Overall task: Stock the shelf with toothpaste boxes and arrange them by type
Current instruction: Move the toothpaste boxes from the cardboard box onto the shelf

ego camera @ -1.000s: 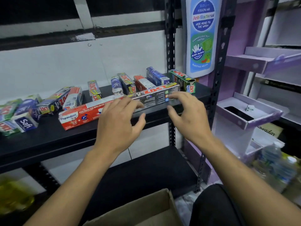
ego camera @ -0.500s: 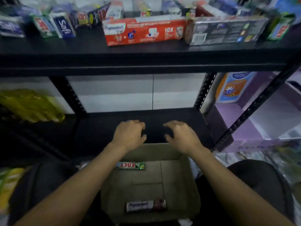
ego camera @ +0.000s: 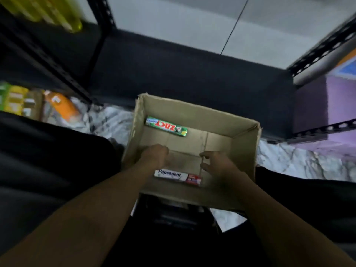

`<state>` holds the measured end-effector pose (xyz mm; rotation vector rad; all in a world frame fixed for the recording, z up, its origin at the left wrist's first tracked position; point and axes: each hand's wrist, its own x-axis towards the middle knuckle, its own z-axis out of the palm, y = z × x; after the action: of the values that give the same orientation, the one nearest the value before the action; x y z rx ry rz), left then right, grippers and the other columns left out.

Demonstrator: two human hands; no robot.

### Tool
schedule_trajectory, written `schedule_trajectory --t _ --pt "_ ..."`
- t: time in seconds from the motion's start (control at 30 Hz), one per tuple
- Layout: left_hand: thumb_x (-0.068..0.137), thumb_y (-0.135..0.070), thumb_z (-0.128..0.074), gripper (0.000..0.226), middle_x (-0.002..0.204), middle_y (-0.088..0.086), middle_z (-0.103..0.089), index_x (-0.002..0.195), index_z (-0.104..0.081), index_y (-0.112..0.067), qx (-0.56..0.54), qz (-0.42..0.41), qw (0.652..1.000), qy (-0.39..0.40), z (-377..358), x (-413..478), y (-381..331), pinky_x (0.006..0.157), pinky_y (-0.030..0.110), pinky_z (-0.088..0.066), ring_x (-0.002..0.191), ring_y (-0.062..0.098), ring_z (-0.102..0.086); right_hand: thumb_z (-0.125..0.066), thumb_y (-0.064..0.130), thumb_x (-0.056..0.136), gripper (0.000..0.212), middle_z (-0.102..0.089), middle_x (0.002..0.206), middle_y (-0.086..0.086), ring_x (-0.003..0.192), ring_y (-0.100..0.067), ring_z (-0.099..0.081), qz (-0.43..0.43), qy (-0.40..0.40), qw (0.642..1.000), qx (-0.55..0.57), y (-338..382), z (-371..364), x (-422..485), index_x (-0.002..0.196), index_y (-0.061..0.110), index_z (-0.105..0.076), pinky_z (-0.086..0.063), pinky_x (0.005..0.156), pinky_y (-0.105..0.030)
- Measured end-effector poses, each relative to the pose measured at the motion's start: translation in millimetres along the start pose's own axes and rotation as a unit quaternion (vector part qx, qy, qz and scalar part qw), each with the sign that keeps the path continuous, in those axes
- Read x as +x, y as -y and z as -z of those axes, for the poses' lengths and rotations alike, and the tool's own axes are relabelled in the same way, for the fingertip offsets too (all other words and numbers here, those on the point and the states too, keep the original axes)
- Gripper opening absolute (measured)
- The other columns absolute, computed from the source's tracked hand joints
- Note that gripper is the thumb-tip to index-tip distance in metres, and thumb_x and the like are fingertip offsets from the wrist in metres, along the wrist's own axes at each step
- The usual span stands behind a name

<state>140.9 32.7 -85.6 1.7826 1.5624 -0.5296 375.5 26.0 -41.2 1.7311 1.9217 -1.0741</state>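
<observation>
Cardboard box (ego camera: 194, 112) on marble-patterned floor (ego camera: 300, 162), black shelf (ego camera: 192, 74) at 12 o'clock. Inside: green toothpaste box (ego camera: 166, 126) at 12, white toothpaste box (ego camera: 177, 176) at 6. Left hand (ego camera: 157, 155) loosely curled, right hand (ego camera: 217, 164) spread; both empty.

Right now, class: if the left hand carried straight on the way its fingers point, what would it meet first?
Probably the bare floor of the cardboard box; the left hand reaches downward, Pepsodent box nearby. Depth is unclear.

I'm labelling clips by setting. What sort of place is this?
Probably a small shop or its stockroom. A black metal rack with slotted uprights stands ahead, packaged goods sit lower left, and a carton on the floor holds a Zact box and a Pepsodent box.
</observation>
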Motion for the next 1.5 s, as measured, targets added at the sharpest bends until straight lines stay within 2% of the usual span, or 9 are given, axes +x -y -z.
schedule_trajectory --t 0.23,0.4,0.67,0.83,0.97,1.07,1.33,1.43,1.5 --pt "0.087 -0.049 -0.067 0.064 0.144 0.007 -0.053 0.142 -0.051 -0.021 -0.12 0.043 0.991 0.034 -62.3 17.7 21.7 0.109 0.034 -0.037 0.13 0.027 -0.049 -0.063 0.04 0.092 0.05 -0.061 0.131 -0.008 0.114 -0.026 -0.059 0.005 0.037 0.999 -0.019 -10.0 -23.4 40.5 0.139 0.025 -0.053 -0.049 0.095 -0.036" --pt "0.088 -0.052 -0.064 0.052 0.131 0.007 -0.062 0.131 -0.061 -0.024 -0.133 0.036 0.99 0.042 -82.6 22.0 35.3 0.104 0.035 -0.037 0.121 0.029 -0.053 -0.066 0.044 0.088 0.06 -0.05 0.145 -0.005 0.129 -0.024 -0.049 0.055 -0.005 0.997 -0.045 3.7 -13.6 85.6 0.142 0.024 -0.049 -0.04 0.106 -0.036" --pt "0.082 -0.029 -0.077 0.035 0.116 0.012 -0.067 0.111 -0.07 -0.011 -0.245 0.05 0.968 0.024 -100.6 29.3 45.8 0.095 0.036 -0.044 0.109 0.031 -0.06 -0.067 0.036 0.09 0.077 -0.024 0.158 -0.01 0.142 -0.029 -0.028 0.097 -0.023 0.994 -0.039 30.2 -28.0 143.3 0.153 0.019 -0.027 -0.028 0.115 -0.038" --pt "0.074 -0.026 -0.084 0.04 0.114 0.011 -0.067 0.107 -0.068 -0.01 -0.27 0.063 0.96 0.034 -98.2 30.1 49.0 0.091 0.035 -0.047 0.106 0.03 -0.061 -0.068 0.034 0.087 0.069 -0.037 0.138 -0.018 0.127 -0.037 -0.035 0.066 -0.049 0.996 -0.03 38.5 -39.2 157.9 0.147 0.016 -0.038 -0.037 0.105 -0.041" --pt "0.073 -0.033 -0.085 0.058 0.127 0.013 -0.062 0.123 -0.064 -0.012 -0.241 0.037 0.968 0.056 -93.0 31.5 51.0 0.099 0.036 -0.045 0.117 0.032 -0.057 -0.071 0.034 0.084 0.048 -0.046 0.126 -0.019 0.115 -0.039 -0.043 0.062 -0.073 0.995 -0.032 39.0 -54.4 163.5 0.123 0.009 -0.055 -0.041 0.095 -0.04" --pt "0.073 -0.039 -0.084 0.055 0.126 0.012 -0.065 0.12 -0.068 -0.015 -0.226 0.022 0.971 0.071 -91.5 30.8 51.1 0.098 0.036 -0.046 0.116 0.03 -0.059 -0.076 0.031 0.08 0.046 -0.054 0.12 -0.016 0.107 -0.036 -0.052 0.059 -0.059 0.996 0.024 40.6 -61.0 161.4 0.112 0.01 -0.05 -0.047 0.087 -0.043" --pt "0.082 -0.039 -0.078 0.062 0.137 0.01 -0.057 0.133 -0.055 -0.013 -0.244 0.03 0.961 0.124 -81.0 22.5 45.0 0.093 0.027 -0.042 0.123 0.029 -0.055 -0.077 0.038 0.078 0.074 -0.053 0.125 -0.015 0.111 -0.034 -0.055 0.057 -0.045 0.996 -0.058 41.9 -70.3 153.8 0.137 0.014 -0.04 -0.05 0.089 -0.044" --pt "0.079 -0.037 -0.081 0.059 0.137 0.007 -0.058 0.129 -0.058 -0.015 -0.253 0.024 0.96 0.121 -74.1 20.3 41.6 0.089 0.02 -0.039 0.123 0.026 -0.055 -0.079 0.038 0.075 0.078 -0.052 0.126 -0.016 0.113 -0.034 -0.054 0.04 -0.011 0.998 -0.037 32.7 -61.8 144.0 0.138 0.012 -0.042 -0.049 0.092 -0.039" --pt "0.077 -0.029 -0.084 0.056 0.136 0.004 -0.061 0.127 -0.064 -0.015 -0.271 0.011 0.956 0.114 -67.1 16.4 36.0 0.099 0.019 -0.041 0.123 0.022 -0.057 -0.081 0.035 0.074 0.072 -0.057 0.124 -0.018 0.111 -0.035 -0.057 0.033 -0.01 0.999 0.004 24.1 -50.6 131.9 0.132 0.01 -0.046 -0.045 0.083 -0.032"
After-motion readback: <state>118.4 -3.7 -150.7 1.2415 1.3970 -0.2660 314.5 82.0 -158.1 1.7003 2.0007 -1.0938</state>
